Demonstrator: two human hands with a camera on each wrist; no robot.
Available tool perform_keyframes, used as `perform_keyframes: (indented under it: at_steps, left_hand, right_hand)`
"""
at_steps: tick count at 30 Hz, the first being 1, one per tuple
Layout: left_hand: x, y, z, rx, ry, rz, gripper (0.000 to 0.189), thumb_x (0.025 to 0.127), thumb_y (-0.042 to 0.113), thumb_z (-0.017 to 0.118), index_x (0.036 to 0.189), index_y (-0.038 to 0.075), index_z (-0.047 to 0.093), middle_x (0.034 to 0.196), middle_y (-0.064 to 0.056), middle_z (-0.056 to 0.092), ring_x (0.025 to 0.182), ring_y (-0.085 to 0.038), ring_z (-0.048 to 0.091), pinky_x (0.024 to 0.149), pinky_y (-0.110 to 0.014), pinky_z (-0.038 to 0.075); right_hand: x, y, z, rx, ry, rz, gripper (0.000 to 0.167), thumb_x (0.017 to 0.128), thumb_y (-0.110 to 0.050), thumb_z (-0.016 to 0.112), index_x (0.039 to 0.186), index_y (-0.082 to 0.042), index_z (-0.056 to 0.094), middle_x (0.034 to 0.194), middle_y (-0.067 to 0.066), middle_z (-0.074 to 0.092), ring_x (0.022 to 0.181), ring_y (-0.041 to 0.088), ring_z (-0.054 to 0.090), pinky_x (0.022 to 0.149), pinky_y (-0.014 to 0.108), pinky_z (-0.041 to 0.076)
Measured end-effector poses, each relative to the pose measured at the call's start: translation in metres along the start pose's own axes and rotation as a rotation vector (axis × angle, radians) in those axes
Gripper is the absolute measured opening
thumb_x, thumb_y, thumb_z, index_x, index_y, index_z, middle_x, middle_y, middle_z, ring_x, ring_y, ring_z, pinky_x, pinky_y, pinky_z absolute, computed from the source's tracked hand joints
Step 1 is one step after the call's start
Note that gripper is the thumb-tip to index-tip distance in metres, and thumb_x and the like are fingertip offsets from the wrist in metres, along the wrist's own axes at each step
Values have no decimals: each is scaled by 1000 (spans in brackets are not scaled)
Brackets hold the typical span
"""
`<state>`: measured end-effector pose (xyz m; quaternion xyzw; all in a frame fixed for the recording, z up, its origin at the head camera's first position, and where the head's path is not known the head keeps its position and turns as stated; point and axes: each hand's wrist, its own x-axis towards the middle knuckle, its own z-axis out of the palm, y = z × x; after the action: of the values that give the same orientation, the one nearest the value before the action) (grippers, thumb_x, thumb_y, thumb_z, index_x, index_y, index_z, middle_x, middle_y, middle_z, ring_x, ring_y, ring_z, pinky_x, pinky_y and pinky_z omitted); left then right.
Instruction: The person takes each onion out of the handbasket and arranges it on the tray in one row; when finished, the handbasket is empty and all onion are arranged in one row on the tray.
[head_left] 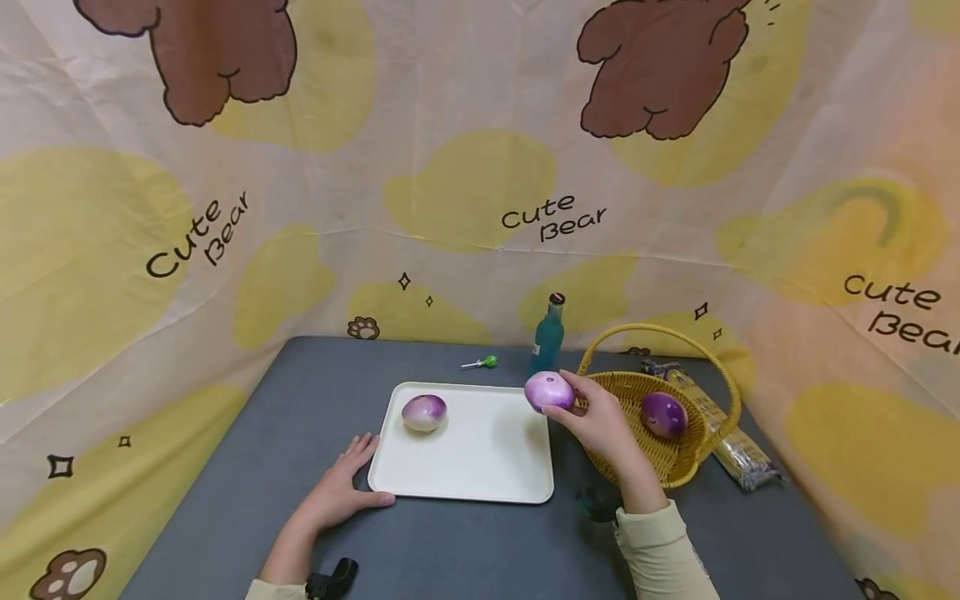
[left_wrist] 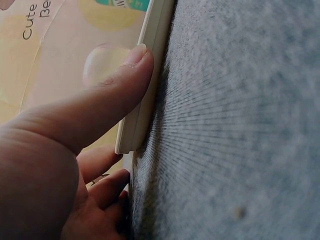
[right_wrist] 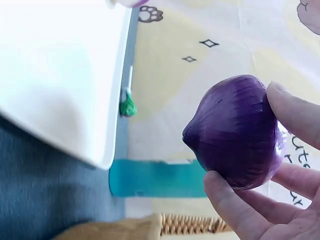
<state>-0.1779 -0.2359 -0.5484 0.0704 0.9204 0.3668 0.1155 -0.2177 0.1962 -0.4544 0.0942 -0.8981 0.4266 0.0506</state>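
Observation:
My right hand [head_left: 600,418] pinches a purple onion [head_left: 550,392] between thumb and fingers, above the tray's right edge. In the right wrist view this onion [right_wrist: 237,132] shows dark purple with a pointed tip. My left hand [head_left: 341,487] rests at the near left corner of a white rectangular tray [head_left: 480,475]. Its thumb [left_wrist: 115,92] lies against the tray's rim in the left wrist view, the other fingers spread along the left side. A second purple and white onion [head_left: 424,413] lies on the tray's left part. Another purple onion [head_left: 664,415] sits in a yellow wicker basket [head_left: 678,475].
Behind the right hand stands a blue-green bottle [head_left: 547,337]. A green lollipop [head_left: 487,362] lies beyond the tray. A long shiny yellow package [head_left: 738,450] lies along the basket's right side. The basket's tall handle [head_left: 660,327] arches over it. A printed cloth hangs behind the grey table [head_left: 480,550].

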Motion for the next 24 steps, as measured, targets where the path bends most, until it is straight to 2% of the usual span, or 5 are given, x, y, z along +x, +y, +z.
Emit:
perform_keyframes:
  at_steps: [9, 17, 24]
  left_hand:
    - [-1, 0, 1, 2, 6, 4, 113, 74, 51, 86, 161, 8, 26, 167, -21, 16, 155, -45, 6, 119, -70, 9]
    - [-1, 0, -1, -5, 7, 5, 113, 75, 50, 86, 161, 8, 26, 167, -22, 16, 155, -45, 5, 119, -70, 8]
    - [-1, 1, 0, 10, 1, -2, 113, 74, 51, 86, 161, 9, 26, 167, -21, 17, 155, -44, 6, 119, -70, 8]
  right_hand:
    - [5, -12, 21, 85, -42, 31, 76, 85, -42, 81, 148, -10, 52, 141, 17, 59, 120, 34, 65, 92, 43, 59]
    - [11, -22, 40, 129, -73, 14, 75, 84, -40, 82, 147, -11, 53, 140, 15, 61, 118, 33, 65, 92, 44, 59]
    - [17, -23, 58, 128, -114, -2, 74, 84, -44, 81, 146, -12, 55, 140, 13, 62, 122, 35, 64, 93, 47, 58]
